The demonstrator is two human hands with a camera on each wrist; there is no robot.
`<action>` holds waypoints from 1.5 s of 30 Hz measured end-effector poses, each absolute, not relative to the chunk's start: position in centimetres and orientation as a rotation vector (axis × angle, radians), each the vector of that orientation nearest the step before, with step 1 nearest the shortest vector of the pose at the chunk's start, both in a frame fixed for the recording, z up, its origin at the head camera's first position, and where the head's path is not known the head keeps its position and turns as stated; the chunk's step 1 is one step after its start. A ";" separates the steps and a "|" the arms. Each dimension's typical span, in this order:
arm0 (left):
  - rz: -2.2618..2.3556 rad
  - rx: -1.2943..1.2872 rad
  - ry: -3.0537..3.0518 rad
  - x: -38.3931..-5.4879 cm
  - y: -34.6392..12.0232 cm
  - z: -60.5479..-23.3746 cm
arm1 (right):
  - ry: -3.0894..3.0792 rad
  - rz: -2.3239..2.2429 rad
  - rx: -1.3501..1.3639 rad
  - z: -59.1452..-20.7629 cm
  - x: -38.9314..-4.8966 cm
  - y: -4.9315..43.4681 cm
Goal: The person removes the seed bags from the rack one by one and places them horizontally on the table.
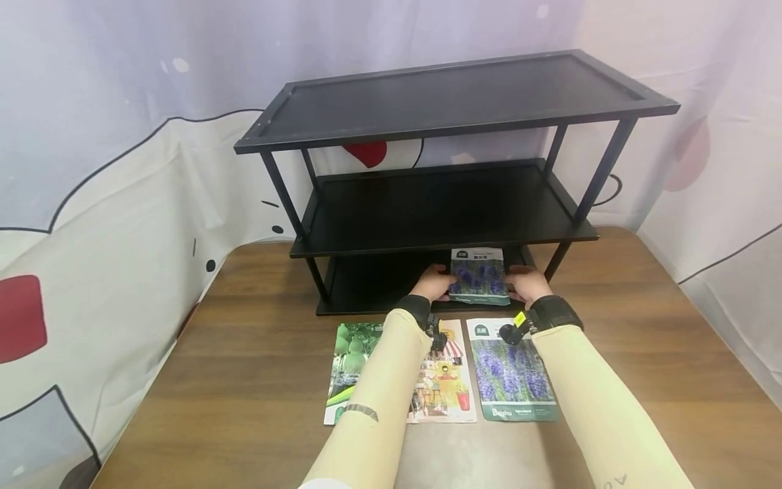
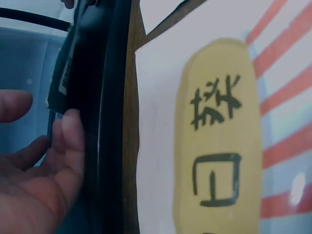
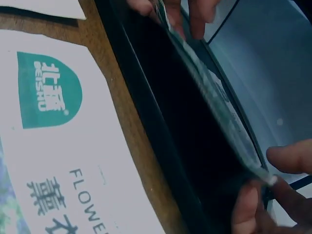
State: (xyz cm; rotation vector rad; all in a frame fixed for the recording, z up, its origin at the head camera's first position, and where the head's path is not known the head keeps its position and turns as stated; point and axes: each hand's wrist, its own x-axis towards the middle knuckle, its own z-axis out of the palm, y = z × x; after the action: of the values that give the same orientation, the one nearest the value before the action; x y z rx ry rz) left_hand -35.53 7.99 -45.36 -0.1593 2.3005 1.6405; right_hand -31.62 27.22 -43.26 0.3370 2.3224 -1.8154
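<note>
Both hands grip a seed packet (image 1: 479,275) with purple flowers and a white top at the front of the black rack's bottom shelf (image 1: 379,288). My left hand (image 1: 435,282) is at its left edge, my right hand (image 1: 528,284) at its right edge. In the left wrist view, the left hand's fingers (image 2: 72,129) lie at a corner of the packet, seen nearly edge-on. The right wrist view shows the packet (image 3: 219,107) tilted above the dark shelf, its near corner between the right thumb and fingers (image 3: 246,207).
On the wooden table (image 1: 263,367) before the rack lie a green packet (image 1: 351,360), an orange packet with a striped awning (image 1: 449,387) and a lavender-picture packet (image 1: 513,373). The rack's middle shelf (image 1: 427,210) and top shelf (image 1: 458,98) overhang the hands. Printed cloth (image 1: 153,170) hangs behind.
</note>
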 end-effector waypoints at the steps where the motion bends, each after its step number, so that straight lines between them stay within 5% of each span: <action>1: 1.630 -0.147 2.322 -35.5 8.1 -45.4 | 2.334 -1.809 0.343 -43.3 -31.6 27.3; 6: 1.676 -0.002 2.367 -41.1 9.1 -53.5 | 2.400 -1.738 0.267 -43.5 -31.5 27.7; 9: 1.680 0.099 2.427 -42.0 8.8 -55.1 | 2.359 -1.750 0.213 -43.6 -31.4 27.8; 16: 1.566 0.056 2.388 -34.9 6.5 -45.2 | 2.152 -1.912 0.180 -42.9 -30.4 28.2; 19: 1.606 0.102 2.309 -32.9 5.6 -43.7 | 2.193 -1.851 0.127 -42.5 -29.3 28.6; 27: 1.447 0.272 2.227 -29.4 6.4 -41.6 | 2.311 -1.705 0.072 -41.2 -25.6 31.2; 45: 0.582 0.738 2.659 -24.5 15.8 -41.9 | 2.506 -1.377 0.173 -42.9 -18.8 39.2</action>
State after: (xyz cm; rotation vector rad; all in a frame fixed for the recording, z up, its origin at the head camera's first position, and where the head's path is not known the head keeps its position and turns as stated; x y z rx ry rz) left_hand -24.46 15.84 -41.87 0.7375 2.6591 0.5824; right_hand -18.84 39.24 -42.85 0.1734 2.5056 -1.3767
